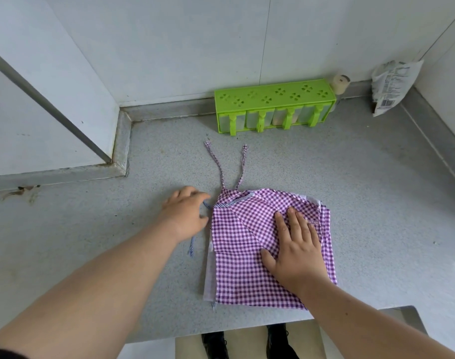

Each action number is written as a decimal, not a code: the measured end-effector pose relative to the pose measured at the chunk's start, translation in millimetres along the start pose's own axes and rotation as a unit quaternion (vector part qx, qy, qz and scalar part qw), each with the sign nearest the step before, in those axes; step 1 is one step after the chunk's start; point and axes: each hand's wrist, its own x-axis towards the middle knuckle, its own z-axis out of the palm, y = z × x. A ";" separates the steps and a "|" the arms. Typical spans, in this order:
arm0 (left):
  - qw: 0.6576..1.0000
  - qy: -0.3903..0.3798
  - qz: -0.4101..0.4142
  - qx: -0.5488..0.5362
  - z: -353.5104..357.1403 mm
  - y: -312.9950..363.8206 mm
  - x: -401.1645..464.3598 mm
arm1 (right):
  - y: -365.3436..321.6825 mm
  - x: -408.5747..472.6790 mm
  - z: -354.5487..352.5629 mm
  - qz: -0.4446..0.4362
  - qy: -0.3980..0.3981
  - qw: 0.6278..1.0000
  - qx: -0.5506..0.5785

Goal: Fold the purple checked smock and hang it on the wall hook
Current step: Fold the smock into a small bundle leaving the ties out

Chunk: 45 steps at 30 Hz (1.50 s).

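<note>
— Where's the purple-and-white checked cotton smock (247, 244)?

— Near edge of the speckled grey counter (376, 177), partly folded. The right hand (297, 255) presses it flat, palm open; the left hand (186, 212), fingers loosely curled, grasps nothing at its left edge.

— Next?

— Probably tuck the ties, fold again; no hook visible.

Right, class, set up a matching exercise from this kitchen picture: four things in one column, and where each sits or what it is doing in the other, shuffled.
Things:
1. right hand
2. left hand
3. green box
4. paper bag

Places:
A. against the back wall, behind the smock's ties
B. flat on top of the folded smock
C. leaning in the far right corner
D. at the smock's left edge, on the counter

Pairs: 1-B, 2-D, 3-A, 4-C
</note>
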 end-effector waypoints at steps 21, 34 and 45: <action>0.989 -0.032 0.017 -0.142 2.1 10.6 12.0 | -3.6 -1.6 -1.7 0.017 0.002 0.999 -0.027; 0.966 0.042 -0.141 -0.213 -3.5 -30.5 29.8 | -4.5 -1.2 -2.3 0.023 0.004 0.999 -0.032; 0.995 0.027 0.073 -0.060 -19.8 11.8 -7.7 | -5.5 -2.3 -4.3 0.019 0.013 0.999 -0.029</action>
